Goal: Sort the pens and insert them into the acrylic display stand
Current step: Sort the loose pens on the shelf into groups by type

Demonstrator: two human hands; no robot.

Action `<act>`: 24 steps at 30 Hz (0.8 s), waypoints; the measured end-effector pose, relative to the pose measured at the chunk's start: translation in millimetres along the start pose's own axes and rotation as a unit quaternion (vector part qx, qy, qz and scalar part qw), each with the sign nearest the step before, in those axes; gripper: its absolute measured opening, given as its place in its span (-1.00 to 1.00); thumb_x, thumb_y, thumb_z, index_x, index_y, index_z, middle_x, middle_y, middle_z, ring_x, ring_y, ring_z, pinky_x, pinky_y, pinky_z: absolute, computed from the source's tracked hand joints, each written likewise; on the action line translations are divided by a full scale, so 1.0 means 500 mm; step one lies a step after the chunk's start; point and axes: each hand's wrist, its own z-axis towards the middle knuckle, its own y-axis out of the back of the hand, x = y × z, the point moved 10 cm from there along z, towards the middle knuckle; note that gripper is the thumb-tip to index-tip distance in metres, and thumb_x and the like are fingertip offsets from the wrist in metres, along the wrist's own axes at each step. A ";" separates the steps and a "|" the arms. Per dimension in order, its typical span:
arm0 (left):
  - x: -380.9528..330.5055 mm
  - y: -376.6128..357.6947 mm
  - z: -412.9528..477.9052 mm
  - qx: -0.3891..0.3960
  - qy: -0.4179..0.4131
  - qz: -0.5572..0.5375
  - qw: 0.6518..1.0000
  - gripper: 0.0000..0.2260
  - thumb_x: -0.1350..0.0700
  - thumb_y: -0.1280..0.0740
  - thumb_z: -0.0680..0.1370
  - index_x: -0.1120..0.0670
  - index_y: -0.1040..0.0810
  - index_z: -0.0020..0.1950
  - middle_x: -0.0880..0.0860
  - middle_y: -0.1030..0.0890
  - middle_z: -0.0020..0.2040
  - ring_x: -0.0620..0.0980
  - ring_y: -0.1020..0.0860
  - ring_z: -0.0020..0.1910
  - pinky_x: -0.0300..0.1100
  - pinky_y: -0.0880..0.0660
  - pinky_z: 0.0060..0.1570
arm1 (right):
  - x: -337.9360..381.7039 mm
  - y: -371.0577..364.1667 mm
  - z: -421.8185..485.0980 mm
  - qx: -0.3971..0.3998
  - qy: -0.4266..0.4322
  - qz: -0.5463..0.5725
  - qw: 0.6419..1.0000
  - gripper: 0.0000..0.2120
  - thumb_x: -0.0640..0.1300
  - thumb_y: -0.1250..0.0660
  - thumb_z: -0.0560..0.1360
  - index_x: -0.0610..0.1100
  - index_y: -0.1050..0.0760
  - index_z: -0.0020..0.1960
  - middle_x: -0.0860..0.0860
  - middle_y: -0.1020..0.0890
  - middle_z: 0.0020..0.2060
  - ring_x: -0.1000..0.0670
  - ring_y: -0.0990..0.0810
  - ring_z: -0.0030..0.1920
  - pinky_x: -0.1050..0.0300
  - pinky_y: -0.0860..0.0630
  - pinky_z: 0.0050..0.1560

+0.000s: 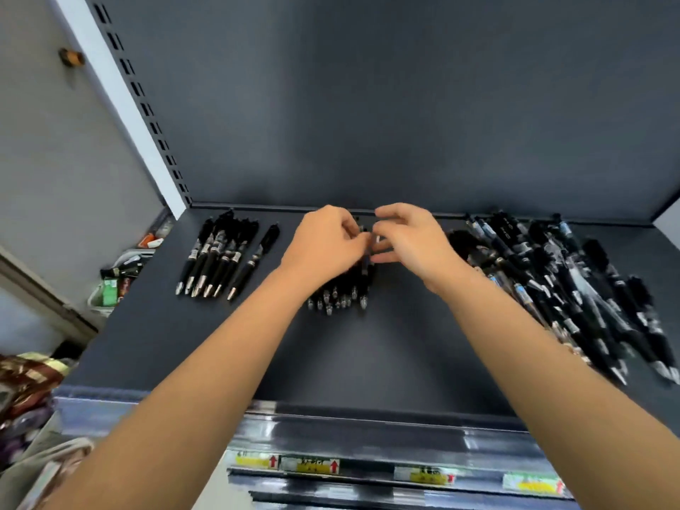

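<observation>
Both hands meet at the far-centre of the dark grey metal shelf (pixel 368 355), over a small bundle of black plastic pens (pixel 342 292) w/ silver tips. Left hand (pixel 323 241) has its fingers (pixel 349 231) curled round the bundle's far ends. Right hand (pixel 408 241) pinches at the same spot w/ thumb & fingertips, prob. on one pen's cap, tho blur hides which. Key relation: the bundle's long axis runs far-to-near, w/ caps under the fingers and tips pointing near, toward the person, fanned out unevenly. Both hands are equally close, so either could lift or square it up. The pens look alike: matte black barrels, short metal cones, ten or so. To the left, well apart, a neat row of black pens with pale printed bands (pixel 209 259) lies roughly parallel, w/ one stray black pen (pixel 254 261) just beside it. To the right sits a loose heap of mixed black and clear pens (pixel 574 281), unsorted. No acrylic stand in view, so this reads as the sorting stage, inserting not yet begun.
</observation>
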 end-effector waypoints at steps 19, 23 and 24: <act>-0.001 -0.040 -0.029 0.064 0.003 0.255 0.965 -0.46 -0.21 -0.15 0.59 0.22 -0.38 0.32 0.19 -0.39 0.28 0.19 -0.41 0.24 -0.06 -0.39 0.03 | 0.016 0.019 -0.049 -0.041 0.139 -0.445 0.884 -0.62 -0.16 -0.17 0.60 -0.19 -0.34 0.40 -0.15 -0.51 0.22 -0.15 -0.48 0.23 0.13 -0.36 0.15; -0.134 -0.052 -0.034 0.011 -0.126 0.318 0.940 -0.52 -0.17 -0.14 0.60 0.20 -0.40 0.29 0.16 -0.45 0.24 0.16 -0.41 0.24 -0.02 -0.43 0.02 | 0.048 0.118 -0.108 -0.117 0.163 -0.541 0.817 -0.66 -0.11 -0.16 0.59 -0.16 -0.39 0.34 -0.12 -0.53 0.17 -0.16 -0.47 0.19 -0.02 -0.46 0.13; -0.170 -0.066 -0.038 0.014 -0.152 0.315 0.937 -0.53 -0.17 -0.15 0.60 0.19 -0.40 0.28 0.15 -0.46 0.23 0.16 -0.41 0.24 -0.01 -0.43 0.02 | 0.054 0.154 -0.124 -0.139 0.161 -0.557 0.803 -0.68 -0.10 -0.16 0.59 -0.15 -0.40 0.31 -0.10 -0.54 0.15 -0.15 -0.47 0.18 -0.02 -0.47 0.10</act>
